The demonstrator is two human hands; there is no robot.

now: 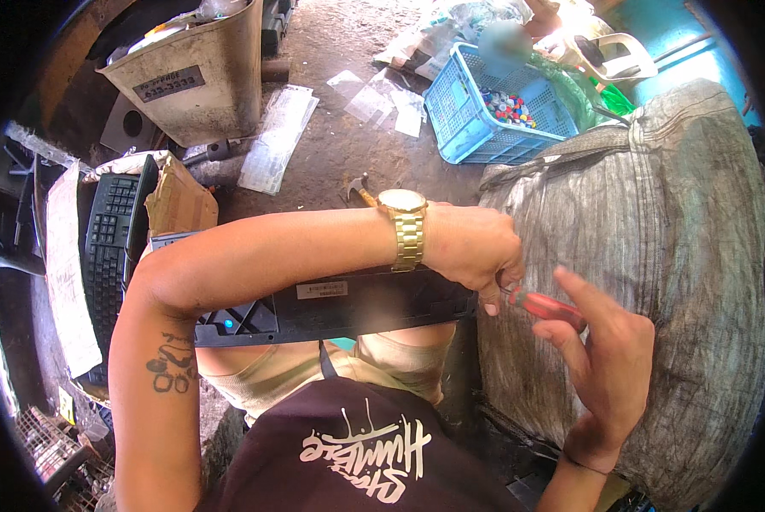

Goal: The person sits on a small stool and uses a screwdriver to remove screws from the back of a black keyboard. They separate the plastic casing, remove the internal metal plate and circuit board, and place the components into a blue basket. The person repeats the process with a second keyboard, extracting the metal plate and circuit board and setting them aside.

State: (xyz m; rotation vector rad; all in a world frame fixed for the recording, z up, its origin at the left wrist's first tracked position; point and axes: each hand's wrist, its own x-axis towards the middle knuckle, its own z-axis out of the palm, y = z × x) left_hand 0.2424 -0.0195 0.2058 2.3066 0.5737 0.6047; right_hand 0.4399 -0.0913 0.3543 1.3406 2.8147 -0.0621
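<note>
Across my lap lies a long black plastic casing [370, 311] with a white label and a hollow section near its left end. My left arm reaches across it, with a gold watch on the wrist. Beyond the casing's right end, my left hand [475, 247] is closed, its fingers pinching the shaft end of a screwdriver [546, 307]. The screwdriver's translucent red handle points right. My right hand [608, 350] is beside that handle, index finger and thumb spread around it and seemingly not gripping; the index finger is slightly blurred.
A big woven sack [604, 230] bulges at my right. Behind it stands a blue crate [459, 128] with colourful caps. Black keyboards [114, 230] fill a cardboard box at left. A dirty bin [203, 98] and clear sheets [280, 141] are farther off; a hammer [361, 189] shows behind my wrist.
</note>
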